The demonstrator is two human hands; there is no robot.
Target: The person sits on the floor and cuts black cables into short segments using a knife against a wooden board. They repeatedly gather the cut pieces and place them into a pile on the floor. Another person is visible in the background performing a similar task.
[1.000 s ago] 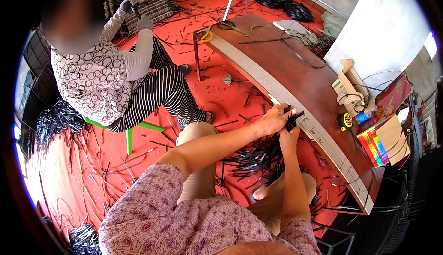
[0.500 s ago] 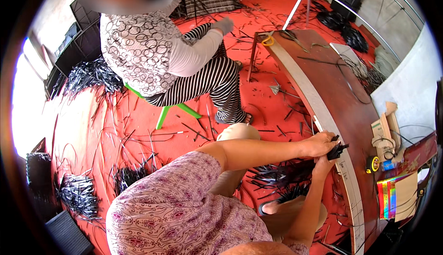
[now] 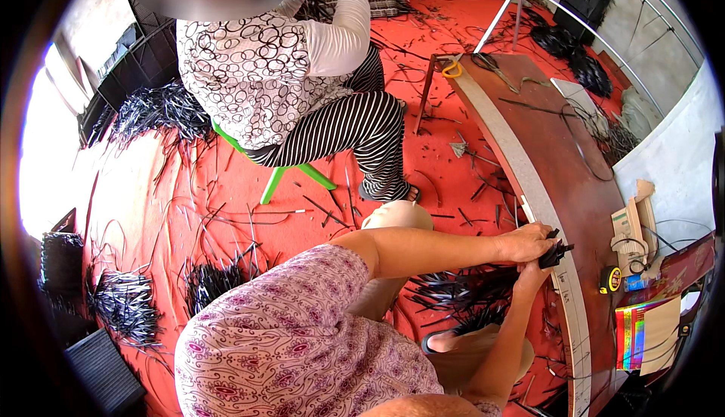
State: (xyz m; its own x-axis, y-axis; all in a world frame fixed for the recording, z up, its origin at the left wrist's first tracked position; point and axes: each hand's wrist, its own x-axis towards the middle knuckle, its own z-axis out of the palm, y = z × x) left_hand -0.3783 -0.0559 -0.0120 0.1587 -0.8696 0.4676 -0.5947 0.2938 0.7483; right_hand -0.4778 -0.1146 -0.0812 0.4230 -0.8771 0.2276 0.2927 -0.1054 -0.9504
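Both my hands are together at the near edge of the reddish-brown table (image 3: 578, 190), closed around a bundle of black plastic strips (image 3: 556, 254). My left hand (image 3: 529, 243) lies across the top of it, and my right hand (image 3: 533, 274) grips from just below. Short uneven ends stick out past my fingers over the pale board (image 3: 521, 156) along the table's edge. Long dark strips (image 3: 461, 289) spread below my left forearm, above my lap and foot; whether they all belong to the held bundle is hidden by my hands.
A co-worker in striped trousers (image 3: 325, 134) sits on a green stool (image 3: 276, 185), gloved hands raised. Yellow-handled scissors (image 3: 453, 68), a tape measure (image 3: 609, 280) and cardboard (image 3: 633, 224) lie on the table. Strip bundles (image 3: 124, 307) and scraps litter the red floor (image 3: 189, 243).
My hands keep their grip on the strips, with only a slight shift at the table edge. The co-worker's near arm has risen from the knee. The view has turned a little.
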